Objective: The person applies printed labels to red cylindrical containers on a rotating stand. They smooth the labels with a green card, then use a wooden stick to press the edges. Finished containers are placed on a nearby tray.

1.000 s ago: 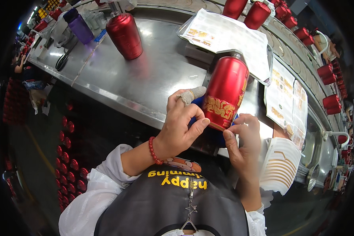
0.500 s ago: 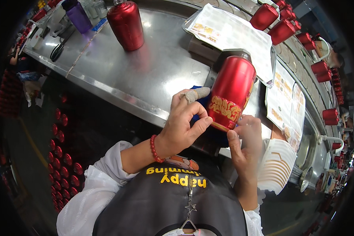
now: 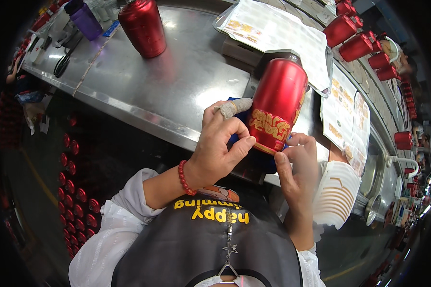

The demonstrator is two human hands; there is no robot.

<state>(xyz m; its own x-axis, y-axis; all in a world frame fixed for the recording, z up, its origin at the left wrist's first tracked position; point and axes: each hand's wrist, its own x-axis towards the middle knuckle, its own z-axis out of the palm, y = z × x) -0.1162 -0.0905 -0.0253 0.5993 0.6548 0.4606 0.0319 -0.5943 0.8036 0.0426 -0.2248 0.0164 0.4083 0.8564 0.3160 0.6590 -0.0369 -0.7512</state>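
A glossy red metal bottle [image 3: 283, 88] lies tilted on a dark support, its base toward me. A gold patterned decal [image 3: 271, 128] bands its lower part. At the lower left edge my left hand [image 3: 221, 143] is closed, thumb and forefinger pinched together; anything between them is too small to make out. Its fabric-wrapped finger [image 3: 235, 108] rests along the bottle's side. My right hand [image 3: 299, 167] has its thumb and curled fingers at the lower right edge; what they grip is hidden. Blue cloth [image 3: 269, 163] shows beneath the bottle.
Another red bottle [image 3: 142, 29] stands on the steel table [image 3: 201, 52], near a purple bottle [image 3: 85, 20] and black scissors [image 3: 62, 64]. Decal sheets [image 3: 277, 28] lie on a tray beyond my work. More red bottles [image 3: 342, 31] line the conveyor at right; several stand below left.
The whole view has shifted slightly, so the table and bottles sit a little further left and up. Both hands stay at the lower edge of the bottle, with little change in their grip.
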